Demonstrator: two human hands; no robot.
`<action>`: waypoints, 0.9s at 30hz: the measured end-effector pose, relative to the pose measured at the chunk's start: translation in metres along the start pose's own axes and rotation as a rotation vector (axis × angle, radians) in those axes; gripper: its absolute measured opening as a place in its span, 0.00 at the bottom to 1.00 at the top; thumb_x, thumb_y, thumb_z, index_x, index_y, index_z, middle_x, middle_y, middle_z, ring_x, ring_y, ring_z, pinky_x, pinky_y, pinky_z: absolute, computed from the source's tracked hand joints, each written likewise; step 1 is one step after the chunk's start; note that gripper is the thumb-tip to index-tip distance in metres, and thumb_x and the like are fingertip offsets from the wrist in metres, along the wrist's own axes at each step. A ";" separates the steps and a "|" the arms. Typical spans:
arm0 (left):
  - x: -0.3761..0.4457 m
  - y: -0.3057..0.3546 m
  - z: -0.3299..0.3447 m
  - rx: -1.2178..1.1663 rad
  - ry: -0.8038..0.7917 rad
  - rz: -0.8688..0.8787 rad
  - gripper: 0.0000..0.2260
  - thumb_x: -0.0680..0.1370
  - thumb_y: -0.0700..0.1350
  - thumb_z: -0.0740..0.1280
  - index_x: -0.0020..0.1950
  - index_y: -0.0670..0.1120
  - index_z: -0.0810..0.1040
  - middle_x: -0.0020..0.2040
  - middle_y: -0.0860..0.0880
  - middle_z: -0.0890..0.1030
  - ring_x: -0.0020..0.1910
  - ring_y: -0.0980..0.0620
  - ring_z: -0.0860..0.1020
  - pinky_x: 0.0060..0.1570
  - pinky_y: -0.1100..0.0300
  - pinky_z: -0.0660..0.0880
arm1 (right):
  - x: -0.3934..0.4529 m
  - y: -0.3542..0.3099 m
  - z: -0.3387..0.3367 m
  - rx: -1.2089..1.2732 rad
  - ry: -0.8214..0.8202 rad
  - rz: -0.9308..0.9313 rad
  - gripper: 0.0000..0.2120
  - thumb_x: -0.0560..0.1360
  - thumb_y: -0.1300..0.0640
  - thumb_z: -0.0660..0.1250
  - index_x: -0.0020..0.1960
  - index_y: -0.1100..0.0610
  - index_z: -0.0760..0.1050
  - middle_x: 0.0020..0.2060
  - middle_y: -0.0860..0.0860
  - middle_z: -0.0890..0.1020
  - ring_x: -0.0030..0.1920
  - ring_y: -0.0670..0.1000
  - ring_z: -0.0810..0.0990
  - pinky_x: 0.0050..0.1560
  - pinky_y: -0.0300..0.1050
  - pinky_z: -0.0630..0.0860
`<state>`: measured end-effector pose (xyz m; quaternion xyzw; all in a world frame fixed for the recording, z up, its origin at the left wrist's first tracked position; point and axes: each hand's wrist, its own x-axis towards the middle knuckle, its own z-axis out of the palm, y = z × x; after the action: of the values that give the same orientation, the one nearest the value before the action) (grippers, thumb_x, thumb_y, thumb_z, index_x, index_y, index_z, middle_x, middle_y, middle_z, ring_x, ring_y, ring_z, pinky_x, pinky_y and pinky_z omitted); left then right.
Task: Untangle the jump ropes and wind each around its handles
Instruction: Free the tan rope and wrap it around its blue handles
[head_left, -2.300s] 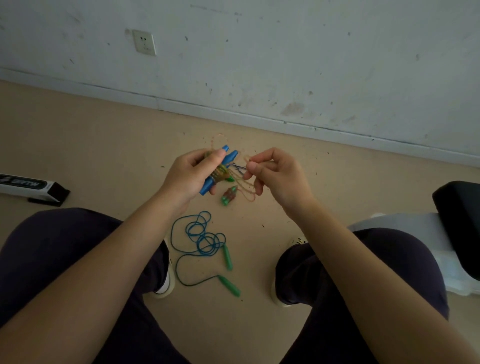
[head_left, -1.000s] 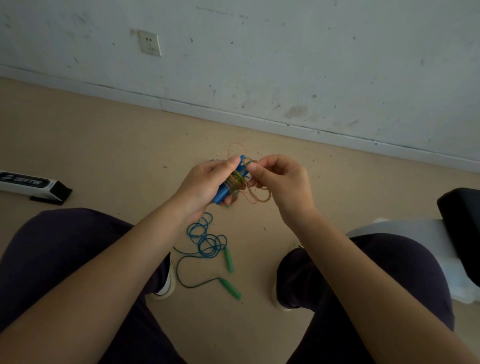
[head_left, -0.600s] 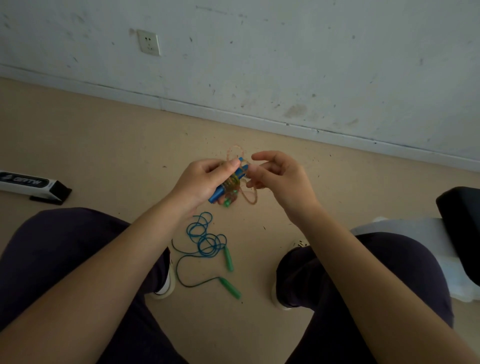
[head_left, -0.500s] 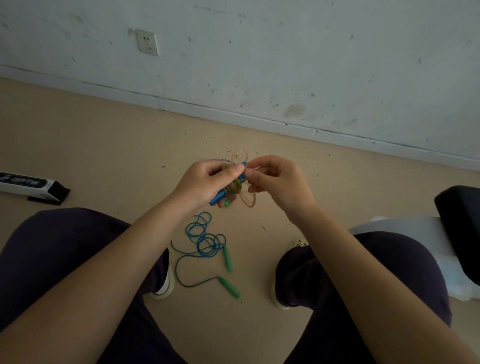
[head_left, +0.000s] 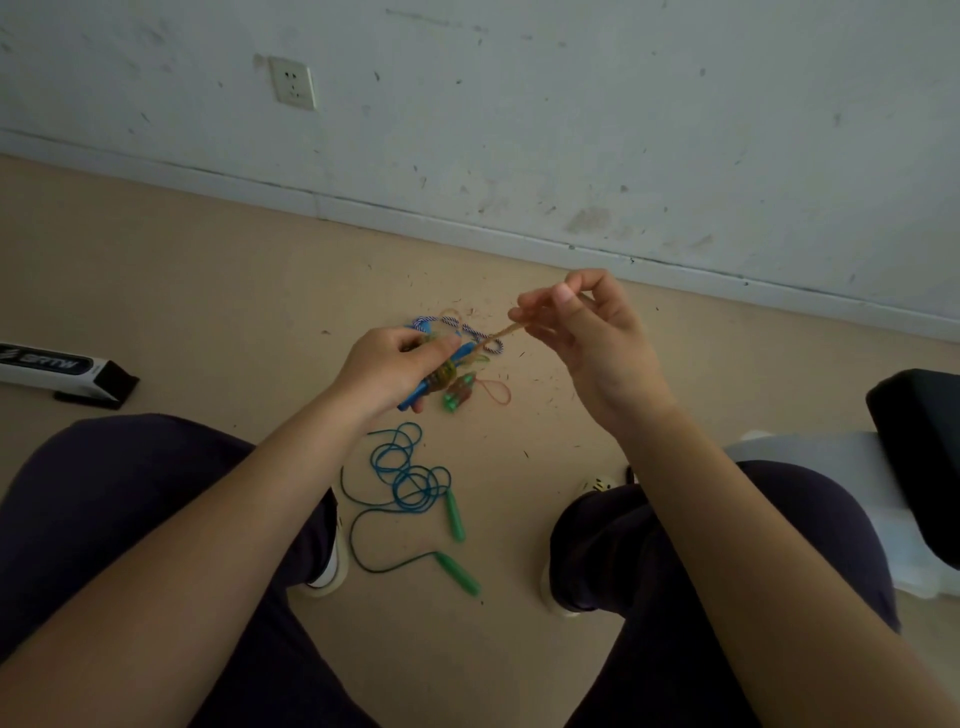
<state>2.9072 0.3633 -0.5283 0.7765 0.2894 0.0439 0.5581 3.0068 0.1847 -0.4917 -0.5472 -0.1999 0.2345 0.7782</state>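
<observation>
My left hand (head_left: 389, 371) grips a pair of blue handles (head_left: 415, 397) with orange cord wound round their middle. My right hand (head_left: 582, 322) pinches the orange cord (head_left: 498, 332) and holds it taut, up and to the right of the handles. A striped blue-and-white cord (head_left: 475, 330) loops behind the handles. On the floor below lies a small bundle with green handles (head_left: 460, 392) wrapped in orange cord. A blue rope (head_left: 410, 475) lies in loose coils on the floor with its two green handles (head_left: 457, 571) beside it.
My knees in dark trousers frame the floor on both sides, with shoes (head_left: 327, 571) by the blue rope. A white and black box (head_left: 57, 371) lies at the left. A black and white seat (head_left: 914, 457) stands at the right. The wall (head_left: 571, 130) runs behind.
My right hand has pulled away from the blue handles, up and to the right, drawing the orange cord taut. The left hand has kept its grip on the handles.
</observation>
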 end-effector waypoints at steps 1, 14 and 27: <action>0.001 -0.001 0.000 0.035 0.017 0.001 0.17 0.77 0.58 0.69 0.43 0.44 0.82 0.40 0.41 0.85 0.25 0.50 0.78 0.32 0.55 0.73 | 0.000 -0.001 0.000 -0.023 0.015 0.008 0.05 0.82 0.64 0.57 0.47 0.58 0.67 0.41 0.57 0.81 0.46 0.58 0.82 0.51 0.49 0.79; -0.012 0.009 -0.014 0.063 -0.345 -0.005 0.25 0.64 0.56 0.79 0.57 0.48 0.79 0.47 0.46 0.84 0.35 0.51 0.83 0.38 0.55 0.82 | 0.000 0.015 -0.004 -1.112 -0.309 0.226 0.11 0.72 0.50 0.75 0.50 0.53 0.79 0.38 0.46 0.81 0.34 0.40 0.74 0.36 0.35 0.69; -0.015 0.013 0.002 -0.070 -0.183 0.061 0.15 0.75 0.45 0.74 0.59 0.54 0.76 0.44 0.45 0.83 0.33 0.48 0.82 0.37 0.52 0.82 | -0.002 0.003 0.002 -1.058 -0.299 0.146 0.11 0.78 0.54 0.68 0.37 0.50 0.76 0.24 0.43 0.72 0.25 0.38 0.70 0.28 0.30 0.64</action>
<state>2.9002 0.3516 -0.5133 0.7657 0.2118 0.0000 0.6074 3.0036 0.1855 -0.4939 -0.8366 -0.3604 0.2307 0.3420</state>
